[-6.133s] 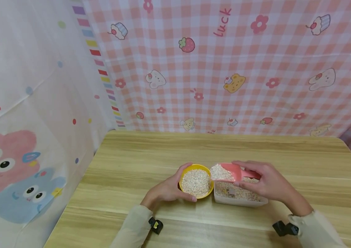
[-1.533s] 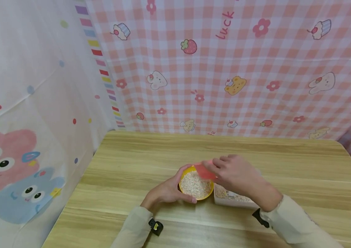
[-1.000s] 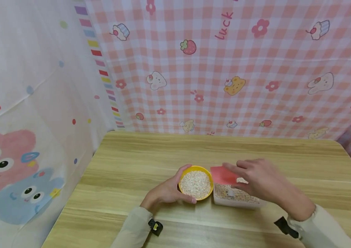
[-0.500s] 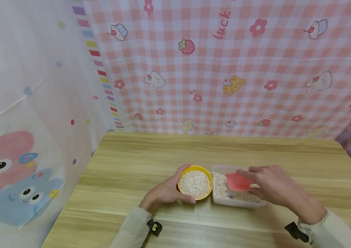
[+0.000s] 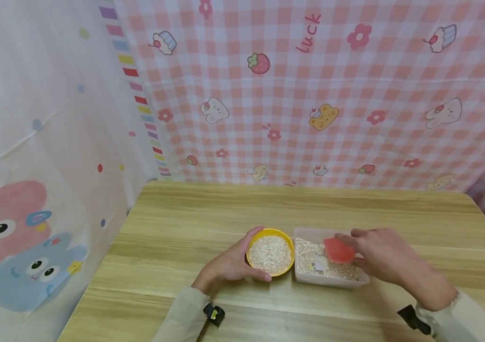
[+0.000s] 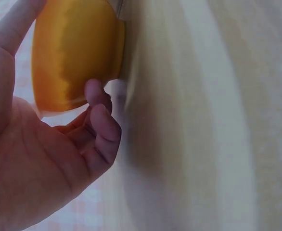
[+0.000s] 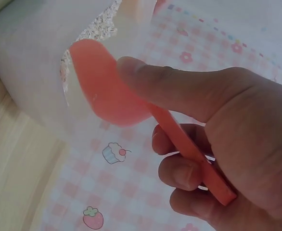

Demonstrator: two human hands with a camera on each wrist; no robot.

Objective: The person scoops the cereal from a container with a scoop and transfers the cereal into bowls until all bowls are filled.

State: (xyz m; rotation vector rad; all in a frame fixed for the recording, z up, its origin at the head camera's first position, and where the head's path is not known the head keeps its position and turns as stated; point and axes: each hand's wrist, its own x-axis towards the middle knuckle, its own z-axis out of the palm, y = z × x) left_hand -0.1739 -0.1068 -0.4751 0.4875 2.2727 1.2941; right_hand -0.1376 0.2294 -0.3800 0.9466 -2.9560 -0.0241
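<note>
The right hand (image 5: 385, 256) has swung the pink scoop (image 5: 338, 250) away from the yellow bowl (image 5: 270, 251), where it was tipped a second and a half ago, and back over the clear plastic tub (image 5: 330, 281); the scoop's mouth now points down toward the oat-like grain in the tub's right half. This reads as one transfer finished and another load about to be dug, since the bowl already looks nearly full to the rim. In the right wrist view the thumb (image 7: 179, 89) presses along the top of the scoop's handle (image 7: 194, 154) while the curled fingers pinch it from beneath, so the grip is firm. The left hand (image 5: 225, 266) has stayed put, cupped round the near left side of the bowl with thumb and fingers curved against its wall, steadying it; the left wrist view shows the orange-yellow wall (image 6: 76, 53) resting in that palm. Bowl and tub stand touching, side by side, near the front middle of the light wood-grain desk (image 5: 208, 209). Behind it hangs a pink checked cloth (image 5: 354, 95) printed with strawberries, cupcakes and bears, and at the left a white cloth (image 5: 33, 142) with cartoon creatures.
</note>
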